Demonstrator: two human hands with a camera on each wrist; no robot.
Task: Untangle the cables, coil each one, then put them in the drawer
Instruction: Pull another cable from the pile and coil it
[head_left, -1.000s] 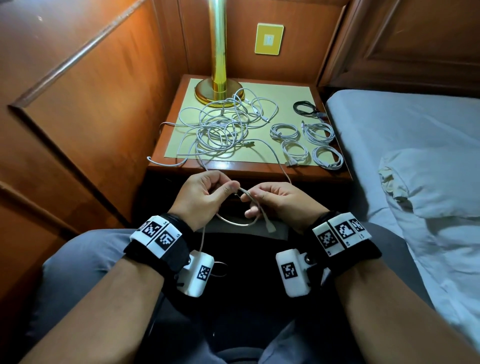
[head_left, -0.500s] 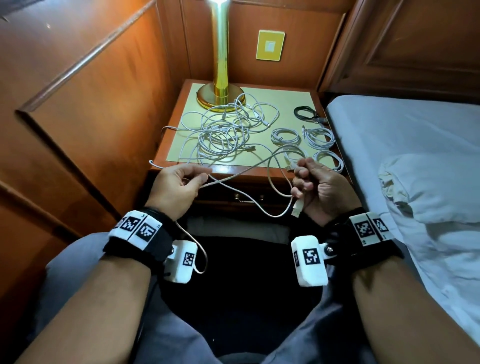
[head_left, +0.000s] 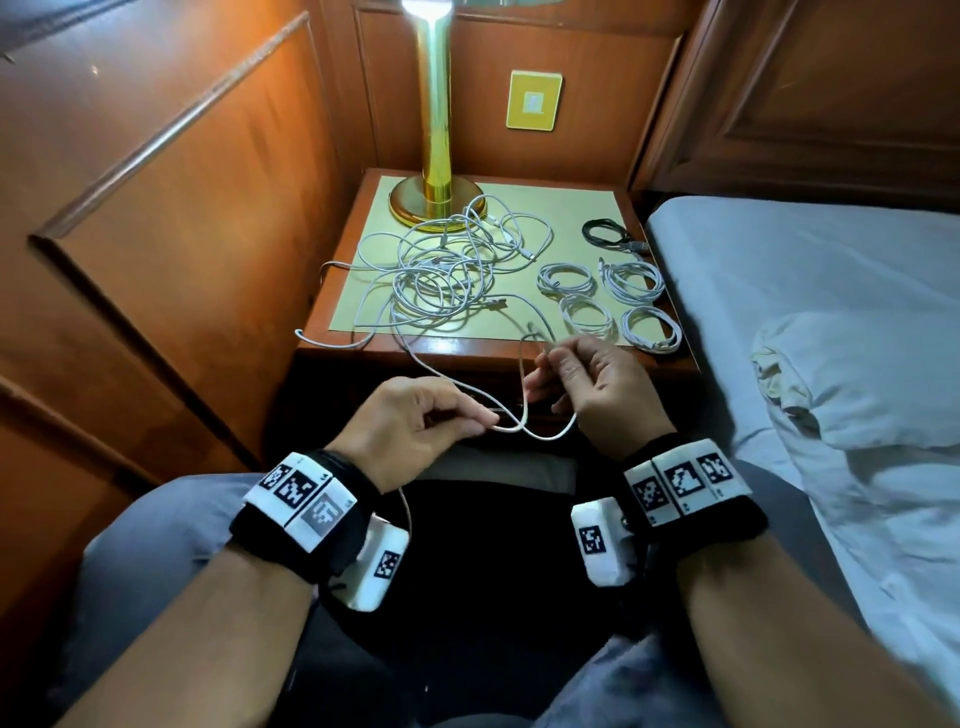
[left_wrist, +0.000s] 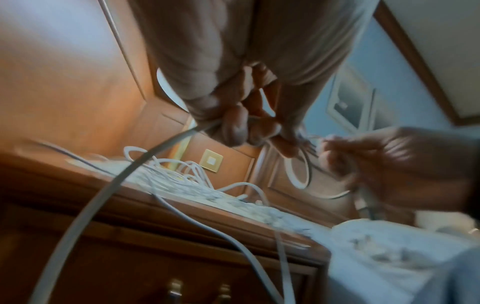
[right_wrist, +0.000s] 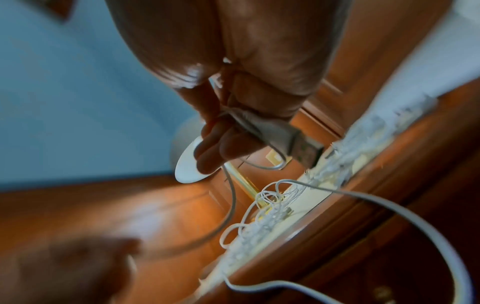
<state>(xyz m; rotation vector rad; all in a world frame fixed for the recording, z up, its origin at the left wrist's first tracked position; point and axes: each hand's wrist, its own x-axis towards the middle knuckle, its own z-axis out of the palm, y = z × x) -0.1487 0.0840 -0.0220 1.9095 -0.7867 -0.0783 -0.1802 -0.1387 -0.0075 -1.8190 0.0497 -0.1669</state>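
My left hand (head_left: 410, 421) pinches the thin white cable (head_left: 524, 415), my right hand (head_left: 597, 384) curls round its loop and its USB plug (right_wrist: 301, 148), just before the desk (head_left: 519, 353). Tangled cables (head_left: 441, 275) heap beside four neat white coils (head_left: 608, 301) on its smooth yellow top.
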